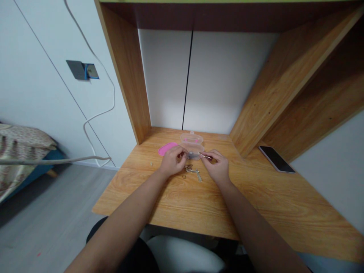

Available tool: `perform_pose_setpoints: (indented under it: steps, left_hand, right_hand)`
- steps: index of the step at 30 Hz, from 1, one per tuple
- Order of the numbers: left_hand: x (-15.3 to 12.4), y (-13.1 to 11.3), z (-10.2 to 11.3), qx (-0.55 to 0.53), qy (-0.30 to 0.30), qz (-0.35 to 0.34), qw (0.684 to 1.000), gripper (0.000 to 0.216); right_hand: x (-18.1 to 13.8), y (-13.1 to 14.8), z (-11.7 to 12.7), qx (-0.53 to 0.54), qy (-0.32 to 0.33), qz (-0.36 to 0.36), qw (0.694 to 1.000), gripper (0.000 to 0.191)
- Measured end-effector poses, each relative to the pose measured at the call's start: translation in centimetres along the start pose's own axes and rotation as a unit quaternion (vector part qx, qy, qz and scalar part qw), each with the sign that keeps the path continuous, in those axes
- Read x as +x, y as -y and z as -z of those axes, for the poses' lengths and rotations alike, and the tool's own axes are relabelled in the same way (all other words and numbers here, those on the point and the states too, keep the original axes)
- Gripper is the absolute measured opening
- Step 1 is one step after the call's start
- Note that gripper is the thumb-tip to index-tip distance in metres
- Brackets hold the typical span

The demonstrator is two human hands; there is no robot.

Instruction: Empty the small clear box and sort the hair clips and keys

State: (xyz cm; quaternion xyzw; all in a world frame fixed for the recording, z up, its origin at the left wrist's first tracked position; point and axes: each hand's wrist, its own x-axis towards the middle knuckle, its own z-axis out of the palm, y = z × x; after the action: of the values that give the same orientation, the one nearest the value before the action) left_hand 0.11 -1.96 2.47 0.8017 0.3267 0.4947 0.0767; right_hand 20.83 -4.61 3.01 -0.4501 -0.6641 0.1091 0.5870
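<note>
Small silver keys and loose metal rings are lying on the wooden worktop just under both hands, within easy reach. The right hand is pinching a thin silver metal piece between its fingers, pointing it toward the left hand, whose fingers are curling together, though what they are gripping I cannot tell; a clear plastic box and pink lid are sitting just behind

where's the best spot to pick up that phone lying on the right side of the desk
The phone lies flat, screen up, on the desk just below the slanted wooden side panel. Its long edges are the part to pinch. Come from above and from the near, open side, since the panel crowds its far side. Lying flat, it probably needs a fingertip grip, or one corner tipped up first.
</note>
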Motion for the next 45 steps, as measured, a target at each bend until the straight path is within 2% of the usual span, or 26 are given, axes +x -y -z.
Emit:
perform_pose_setpoints:
  steps: [3,6,22,30,37,40,43,45]
  left_hand:
    - [0.0,-0.1,0.4,0.046,0.110,-0.020,0.993,0.012]
    - [0.0,-0.1,0.4,0.087,0.173,-0.009,0.981,0.012]
    - [0.0,-0.2,0.8,0.083,0.276,0.038,0.957,0.017]
    - [0.1,-0.6,0.8,0.022,0.217,0.036,0.975,0.024]
    - [0.0,-0.2,-0.5,-0.144,0.101,0.114,0.978,0.022]
    - [0.2,-0.2,-1.0,-0.220,0.055,0.151,0.962,0.019]
    - [0.5,0.1,-1.4,-0.334,0.009,0.213,0.918,0.026]
    - [0.7,0.3,-1.7,-0.378,-0.001,0.241,0.894,0.037]
  right_hand:
    - [0.0,0.0,0.0,-0.001,0.008,0.000,1.000,0.014]
    - [0.0,-0.1,0.0,-0.002,0.012,-0.002,1.000,0.014]
    - [-0.1,-0.4,0.0,-0.006,0.015,0.003,1.000,0.014]
    - [0.0,-0.2,0.1,0.007,0.000,0.003,1.000,0.014]
    - [0.1,-0.4,0.2,0.052,-0.031,-0.025,0.998,0.014]
    - [0.1,-0.8,-0.1,0.089,-0.026,-0.058,0.994,0.020]
    - [-0.1,-1.1,-0.5,0.124,-0.019,-0.094,0.988,0.027]
    - [-0.1,-1.3,-0.6,0.139,-0.020,-0.107,0.984,0.029]
